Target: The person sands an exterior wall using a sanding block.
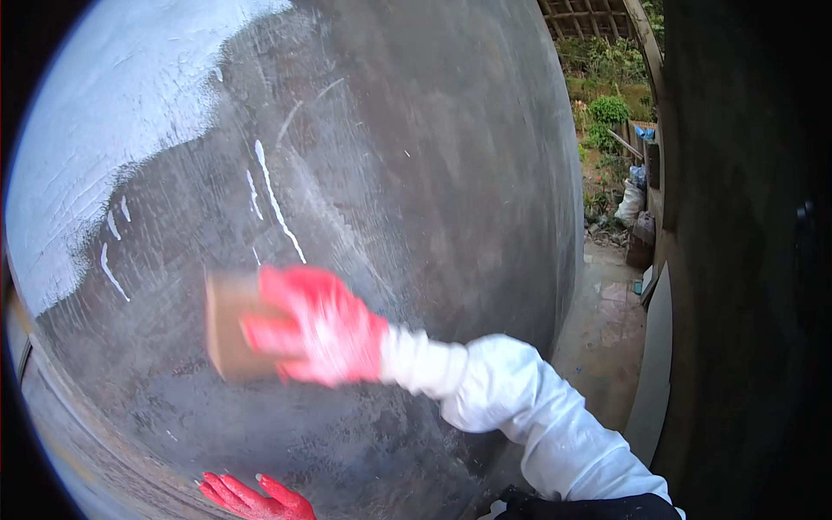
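Observation:
A grey plastered wall (448,169) stands before me, with white paint (123,84) over its upper left part. Several white drips (278,201) run down below the painted edge. My right hand (325,328), in a red-and-white glove, grips a brown rectangular block (227,325) in front of the wall. Both are blurred; whether the block is a sponge or a sanding block, I cannot tell. At the bottom edge is my left hand (263,499) in a red glove, partly cut off, its fingers spread and nothing seen in them.
To the right, a doorway opens onto a paved floor (601,338) and green plants (609,110). White sacks (630,203) and a leaning pale panel (655,364) line its far side. A ledge (97,448) runs along the wall's lower left.

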Motion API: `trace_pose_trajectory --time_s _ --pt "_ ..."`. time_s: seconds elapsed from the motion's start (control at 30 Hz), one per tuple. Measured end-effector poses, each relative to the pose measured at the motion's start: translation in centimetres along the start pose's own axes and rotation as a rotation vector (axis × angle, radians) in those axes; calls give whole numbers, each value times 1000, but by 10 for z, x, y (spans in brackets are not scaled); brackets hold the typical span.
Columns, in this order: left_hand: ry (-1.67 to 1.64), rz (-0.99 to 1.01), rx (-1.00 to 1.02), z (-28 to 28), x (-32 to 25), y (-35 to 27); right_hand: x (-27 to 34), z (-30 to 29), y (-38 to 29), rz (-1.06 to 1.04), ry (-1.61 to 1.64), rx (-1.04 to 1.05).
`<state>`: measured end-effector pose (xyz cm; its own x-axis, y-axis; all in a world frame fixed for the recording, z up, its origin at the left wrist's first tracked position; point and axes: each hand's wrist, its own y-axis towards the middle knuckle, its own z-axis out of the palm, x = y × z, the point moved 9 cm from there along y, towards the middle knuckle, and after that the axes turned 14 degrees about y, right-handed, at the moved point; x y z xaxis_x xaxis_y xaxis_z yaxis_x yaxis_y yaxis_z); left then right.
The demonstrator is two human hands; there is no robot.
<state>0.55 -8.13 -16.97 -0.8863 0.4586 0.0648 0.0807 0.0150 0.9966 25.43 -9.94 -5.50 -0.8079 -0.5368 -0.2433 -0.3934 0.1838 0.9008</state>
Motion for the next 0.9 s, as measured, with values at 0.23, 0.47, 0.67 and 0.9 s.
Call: trace_pose_trajectory --time_s 0.23,0.47,0.67,0.9 --pt "-63 -127 106 -17 10 -14 -36 -58 88 238 -159 -438" --pt "-87 -129 133 -32 25 -27 119 108 -104 -610 -142 642" --pt "-96 -172 122 -46 43 -27 24 11 58 -172 -72 85" --pt "-85 -240 190 -57 48 -43 17 -20 101 51 -120 -286"
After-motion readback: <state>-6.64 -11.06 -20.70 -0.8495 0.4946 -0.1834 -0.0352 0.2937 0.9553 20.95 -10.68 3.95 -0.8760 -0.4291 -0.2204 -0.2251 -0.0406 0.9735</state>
